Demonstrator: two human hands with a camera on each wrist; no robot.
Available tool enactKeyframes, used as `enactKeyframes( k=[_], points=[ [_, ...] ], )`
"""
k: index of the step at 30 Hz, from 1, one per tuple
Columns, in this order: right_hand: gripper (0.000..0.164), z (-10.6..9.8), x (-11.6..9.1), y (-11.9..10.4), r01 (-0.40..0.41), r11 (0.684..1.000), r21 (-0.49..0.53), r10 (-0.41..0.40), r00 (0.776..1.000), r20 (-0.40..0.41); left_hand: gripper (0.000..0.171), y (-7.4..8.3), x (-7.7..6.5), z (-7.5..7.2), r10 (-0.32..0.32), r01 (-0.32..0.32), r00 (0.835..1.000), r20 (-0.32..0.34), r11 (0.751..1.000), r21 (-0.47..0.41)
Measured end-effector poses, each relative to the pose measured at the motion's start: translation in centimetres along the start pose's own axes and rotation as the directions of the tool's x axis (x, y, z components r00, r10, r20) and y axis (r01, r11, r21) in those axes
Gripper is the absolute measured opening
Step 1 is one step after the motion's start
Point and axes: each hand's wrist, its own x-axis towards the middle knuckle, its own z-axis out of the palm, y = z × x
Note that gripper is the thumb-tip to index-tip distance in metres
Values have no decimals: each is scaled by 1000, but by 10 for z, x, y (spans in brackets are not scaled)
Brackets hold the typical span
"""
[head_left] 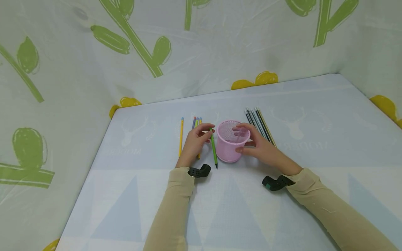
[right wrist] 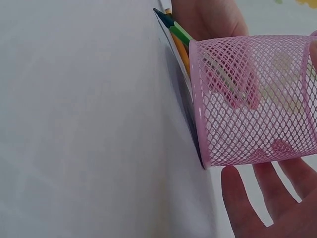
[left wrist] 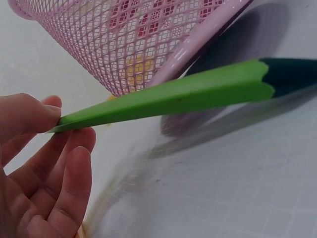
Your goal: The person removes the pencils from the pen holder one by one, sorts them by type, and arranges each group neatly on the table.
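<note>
In the head view, my left hand (head_left: 196, 141) pinches a green pencil (head_left: 214, 150) near its upper end. Its dark tip slants down toward me, and the left wrist view shows thumb and fingertips on the far end of the green shaft (left wrist: 168, 99). Just right of the pencil stands a pink mesh pen holder (head_left: 227, 151), upright on the table. My right hand (head_left: 259, 146) holds it from the right, thumb at the front and fingers at the rim. The right wrist view shows fingers (right wrist: 270, 191) curved about the mesh wall (right wrist: 257, 119).
A yellow pencil (head_left: 181, 137) lies left of my left hand. Several more coloured pencils (head_left: 196, 122) lie partly hidden beneath that hand. Behind my right hand is a bunch of dark, silver and gold pencils (head_left: 259, 122). A leaf-patterned curtain (head_left: 194, 62) borders the table (head_left: 232, 209).
</note>
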Motion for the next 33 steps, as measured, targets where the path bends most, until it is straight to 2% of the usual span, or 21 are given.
enactKeyframes(
  k=[7, 15, 20, 27, 33],
  points=[
    [63, -1, -1, 0, 25, 999, 38, -25, 1000, -5, 21, -3, 1, 1, 13, -13, 1000, -1, 1000, 5],
    [68, 3, -2, -3, -15, 999, -43, 16, 1000, 12, 20, -4, 0, 1, -14, 14, 1000, -1, 1000, 20],
    [67, 2, -1, -2, 16, 999, -28, -16, 1000, 2, 19, 0, 0, 1, 1, -1, 1000, -1, 1000, 10],
    [67, 1, -1, 1, 22, 1000, -18, -22, 1000, 3, 19, -5, 1, 1, 20, -20, 1000, -3, 1000, 19],
    [67, 1, -1, 1, 18, 1000, -18, -18, 1000, 3, 19, -5, 1, 1, 4, -4, 1000, 4, 1000, 17]
  ],
)
